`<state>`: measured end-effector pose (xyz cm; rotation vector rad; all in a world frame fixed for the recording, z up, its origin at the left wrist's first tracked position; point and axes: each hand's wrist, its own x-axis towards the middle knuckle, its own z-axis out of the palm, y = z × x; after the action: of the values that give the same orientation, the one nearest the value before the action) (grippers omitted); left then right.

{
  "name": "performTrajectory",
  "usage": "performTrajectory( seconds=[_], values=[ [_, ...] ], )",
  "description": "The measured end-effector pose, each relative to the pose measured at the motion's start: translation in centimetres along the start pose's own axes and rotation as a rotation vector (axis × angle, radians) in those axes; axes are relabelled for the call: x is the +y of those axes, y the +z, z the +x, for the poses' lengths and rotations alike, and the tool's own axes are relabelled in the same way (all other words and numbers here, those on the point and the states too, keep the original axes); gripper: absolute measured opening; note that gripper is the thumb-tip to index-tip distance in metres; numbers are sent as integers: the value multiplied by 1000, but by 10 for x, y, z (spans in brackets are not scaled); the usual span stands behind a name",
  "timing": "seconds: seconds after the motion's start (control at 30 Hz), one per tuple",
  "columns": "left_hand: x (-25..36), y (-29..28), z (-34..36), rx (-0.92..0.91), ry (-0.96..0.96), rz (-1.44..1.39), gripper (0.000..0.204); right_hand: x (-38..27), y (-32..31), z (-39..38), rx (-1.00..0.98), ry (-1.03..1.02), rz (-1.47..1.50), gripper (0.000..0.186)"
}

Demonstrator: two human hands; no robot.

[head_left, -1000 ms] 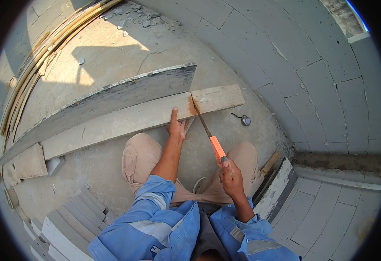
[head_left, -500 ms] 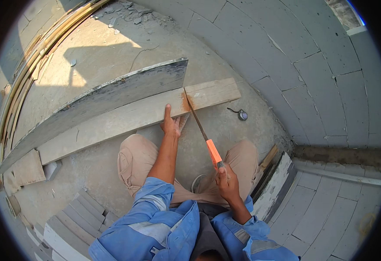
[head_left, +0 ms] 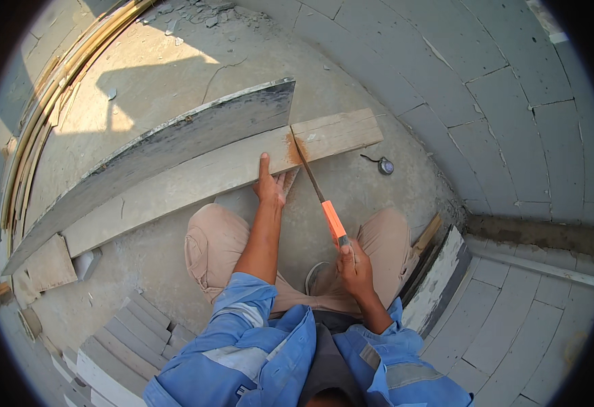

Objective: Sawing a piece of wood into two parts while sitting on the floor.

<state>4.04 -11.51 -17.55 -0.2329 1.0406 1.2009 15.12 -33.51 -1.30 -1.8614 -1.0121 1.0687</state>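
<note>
A long pale wooden plank [head_left: 175, 173] slants across in front of my knees. My left hand [head_left: 270, 186] grips its near edge, thumb on the top face and fingers lower at the edge, partly hidden. In my right hand [head_left: 355, 268] is the handle of a handsaw [head_left: 333, 220], orange with a dark part. Its narrow blade [head_left: 308, 166] lies across the plank to the right of my left hand, in a cut line. Reddish-brown sawdust [head_left: 294, 150] is spread around that line. Behind the plank, a dark-faced board [head_left: 195, 129] stands on edge.
A tape measure [head_left: 385, 165] lies on the floor right of the plank. Grey block walls [head_left: 439, 81] rise at the right. Stacked grey slabs [head_left: 124, 342] are at lower left, long poles [head_left: 63, 71] at far left. A white-smeared board [head_left: 439, 278] lies beside my right knee.
My right hand has pushed the saw slightly forward, so its handle is nearer the plank. The whole view has shifted a little. My left hand keeps its place on the plank.
</note>
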Motion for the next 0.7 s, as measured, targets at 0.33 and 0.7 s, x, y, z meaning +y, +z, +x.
performTrajectory(
  seconds=[0.33, 0.7],
  values=[
    [-15, 14, 2, -28, -4, 14, 83, 11, 61, 182, 127, -158, 8, 45],
    [1, 3, -5, -13, 55, 16, 85, 13, 22, 42, 10, 4, 10, 43]
  ],
)
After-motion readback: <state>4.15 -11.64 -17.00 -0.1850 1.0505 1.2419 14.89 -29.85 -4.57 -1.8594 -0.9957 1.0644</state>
